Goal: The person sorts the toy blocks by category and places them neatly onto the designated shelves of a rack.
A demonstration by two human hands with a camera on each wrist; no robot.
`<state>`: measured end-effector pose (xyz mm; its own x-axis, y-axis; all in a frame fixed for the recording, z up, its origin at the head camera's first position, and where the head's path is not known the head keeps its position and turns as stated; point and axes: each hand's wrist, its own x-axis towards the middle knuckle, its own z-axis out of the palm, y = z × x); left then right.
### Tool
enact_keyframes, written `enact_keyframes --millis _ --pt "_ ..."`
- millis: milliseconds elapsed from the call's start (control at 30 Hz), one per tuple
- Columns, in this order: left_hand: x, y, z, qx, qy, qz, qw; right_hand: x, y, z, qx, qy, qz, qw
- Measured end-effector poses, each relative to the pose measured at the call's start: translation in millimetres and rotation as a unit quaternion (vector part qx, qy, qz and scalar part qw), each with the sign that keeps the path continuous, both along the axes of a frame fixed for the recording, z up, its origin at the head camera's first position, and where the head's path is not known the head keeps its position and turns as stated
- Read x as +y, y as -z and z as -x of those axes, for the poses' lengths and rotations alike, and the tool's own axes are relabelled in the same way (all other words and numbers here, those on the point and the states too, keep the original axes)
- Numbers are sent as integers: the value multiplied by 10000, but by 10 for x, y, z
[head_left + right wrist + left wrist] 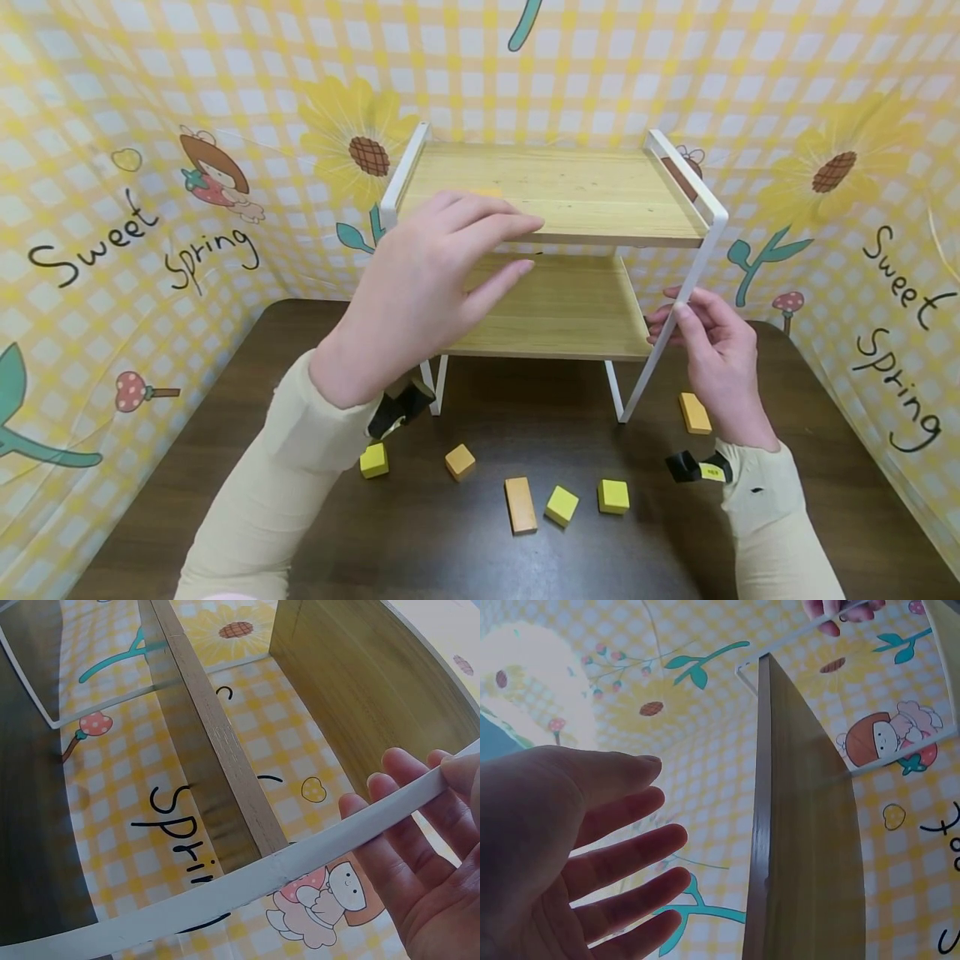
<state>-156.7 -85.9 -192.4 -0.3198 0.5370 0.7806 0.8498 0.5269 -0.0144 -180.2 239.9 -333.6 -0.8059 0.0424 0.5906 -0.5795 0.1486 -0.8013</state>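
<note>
A small two-tier shelf rack (555,192) with light wood boards and a white frame stands on a dark table. My left hand (442,275) hovers in front of the top board's left part, fingers extended and holding nothing; the left wrist view shows the fingers (630,840) spread apart from the board's edge (759,825). Behind that hand, a sliver of an orange block (487,192) shows on the top board. My right hand (716,350) pinches the front right white leg (678,304), thumb in front and fingers behind, as the right wrist view also shows.
On the table in front of the rack lie yellow cubes (613,497), an orange cube (460,462) and an orange oblong block (521,506). Another orange oblong block (695,413) lies beside the right wrist. Yellow checked cloth (247,50) surrounds the table behind and at both sides.
</note>
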Motion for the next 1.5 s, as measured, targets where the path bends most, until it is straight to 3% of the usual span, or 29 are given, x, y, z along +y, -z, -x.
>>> enact_keyframes --millis 267,700,1000,1500 --pt "36 146 -88 33 182 5 9998 -3 -1 -1 -39 -2 5 10000" --pt "42 362 -198 -241 305 109 9992 -4 4 -4 -20 -27 107 9999" --pt "18 506 -191 -465 318 263 9981 2 7 2 11 -3 28 10000" --pt "-25 814 -145 -759 -34 521 9957 2 4 0 14 -19 15 10000"
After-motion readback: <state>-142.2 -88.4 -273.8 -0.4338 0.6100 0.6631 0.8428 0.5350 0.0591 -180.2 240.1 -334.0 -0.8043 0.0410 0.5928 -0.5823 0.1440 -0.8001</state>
